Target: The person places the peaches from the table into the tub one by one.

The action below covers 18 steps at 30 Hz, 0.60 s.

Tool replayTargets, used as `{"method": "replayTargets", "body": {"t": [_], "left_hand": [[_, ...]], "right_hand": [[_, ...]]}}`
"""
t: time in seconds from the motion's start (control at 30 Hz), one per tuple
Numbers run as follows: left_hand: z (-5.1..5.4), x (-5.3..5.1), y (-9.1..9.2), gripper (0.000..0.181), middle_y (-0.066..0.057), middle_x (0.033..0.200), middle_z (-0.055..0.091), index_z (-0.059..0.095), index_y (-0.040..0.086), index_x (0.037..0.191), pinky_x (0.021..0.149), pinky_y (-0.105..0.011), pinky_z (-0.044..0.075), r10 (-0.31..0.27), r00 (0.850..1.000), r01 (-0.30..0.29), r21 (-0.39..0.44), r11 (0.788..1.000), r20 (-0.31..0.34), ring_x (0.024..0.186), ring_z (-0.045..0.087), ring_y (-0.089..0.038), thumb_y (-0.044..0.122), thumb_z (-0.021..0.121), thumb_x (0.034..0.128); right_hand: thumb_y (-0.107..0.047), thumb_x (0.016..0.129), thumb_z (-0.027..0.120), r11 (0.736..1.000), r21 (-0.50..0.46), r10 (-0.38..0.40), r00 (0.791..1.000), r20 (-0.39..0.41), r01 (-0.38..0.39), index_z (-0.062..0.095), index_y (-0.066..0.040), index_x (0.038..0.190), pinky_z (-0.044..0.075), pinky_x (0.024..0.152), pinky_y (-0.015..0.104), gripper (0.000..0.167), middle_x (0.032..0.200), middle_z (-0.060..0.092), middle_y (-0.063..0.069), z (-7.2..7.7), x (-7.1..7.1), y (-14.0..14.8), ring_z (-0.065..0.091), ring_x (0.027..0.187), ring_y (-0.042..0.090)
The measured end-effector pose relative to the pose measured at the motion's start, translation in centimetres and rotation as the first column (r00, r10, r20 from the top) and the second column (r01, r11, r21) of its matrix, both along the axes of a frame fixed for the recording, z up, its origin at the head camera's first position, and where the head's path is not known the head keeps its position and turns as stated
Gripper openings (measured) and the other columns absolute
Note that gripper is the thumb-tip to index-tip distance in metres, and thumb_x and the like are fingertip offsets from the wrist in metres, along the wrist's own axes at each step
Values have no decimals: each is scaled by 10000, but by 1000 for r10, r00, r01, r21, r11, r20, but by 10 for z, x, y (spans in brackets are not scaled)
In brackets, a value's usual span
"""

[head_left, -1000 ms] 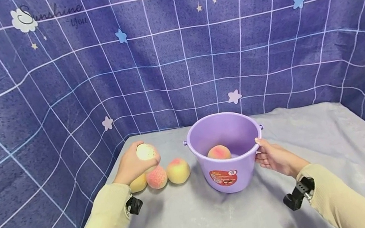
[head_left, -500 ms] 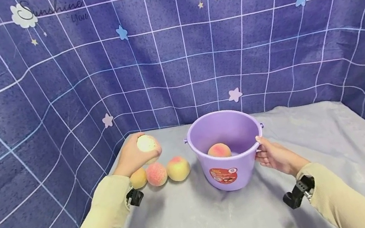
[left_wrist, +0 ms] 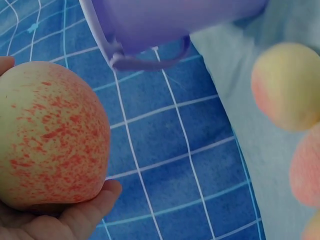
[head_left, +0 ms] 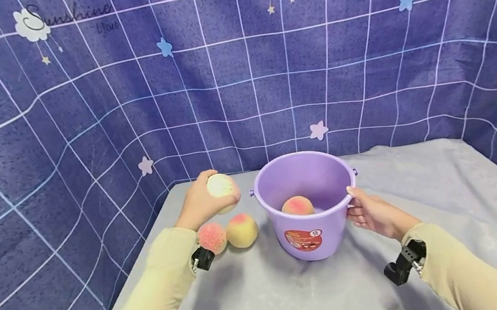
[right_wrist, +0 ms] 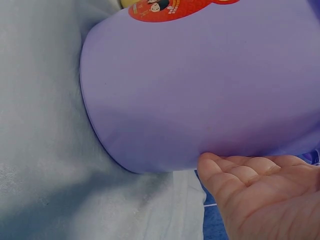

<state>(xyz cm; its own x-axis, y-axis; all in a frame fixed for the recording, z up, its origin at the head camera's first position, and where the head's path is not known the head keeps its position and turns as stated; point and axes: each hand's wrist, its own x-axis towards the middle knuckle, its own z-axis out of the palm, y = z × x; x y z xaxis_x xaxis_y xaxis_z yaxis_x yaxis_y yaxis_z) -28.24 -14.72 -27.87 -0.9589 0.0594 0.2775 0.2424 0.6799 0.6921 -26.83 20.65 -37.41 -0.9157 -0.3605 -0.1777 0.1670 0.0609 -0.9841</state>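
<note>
My left hand (head_left: pixel 204 200) grips a pale yellow, red-speckled peach (left_wrist: pixel 55 135), raised above the table to the left of a purple bucket (head_left: pixel 311 232). The bucket stands upright, with another peach (head_left: pixel 297 206) inside it. With the thumb over the rim and the fingers against the outer wall, my right hand (head_left: pixel 379 215) holds the bucket's right side. Below my left hand, a pinkish-red fruit (head_left: pixel 213 237) and a yellow, red-tinged peach (head_left: pixel 242 230) lie side by side on the table. The left wrist view shows the edge of one more yellowish fruit (left_wrist: pixel 312 231).
A grey cloth (head_left: pixel 265 307) covers the table. Behind and at the sides hangs a blue curtain (head_left: pixel 238 96) with a white grid. The bucket's handle (left_wrist: pixel 165 62) hangs at its side in the left wrist view.
My left hand has moved right and slightly up with the peach, closer to the bucket. My left forearm now covers the leftmost yellow fruit in the head view. My right hand stays on the bucket.
</note>
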Motion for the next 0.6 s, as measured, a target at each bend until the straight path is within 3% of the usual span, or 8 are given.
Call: {"method": "replayTargets", "body": {"t": [0.6], "left_hand": [[8,-3,45,768,-164,1197,578,475,64,1328,865,-438,478,-92,996,91,90,992,3,1033,565,-305,246,801,657]], "right_hand": [[-469,1014,238,1000,-8,-10,1000,3,10,-12,222,1401,163,1102,529,831,1437,42,439,1,-2,0,119,1349,521]]}}
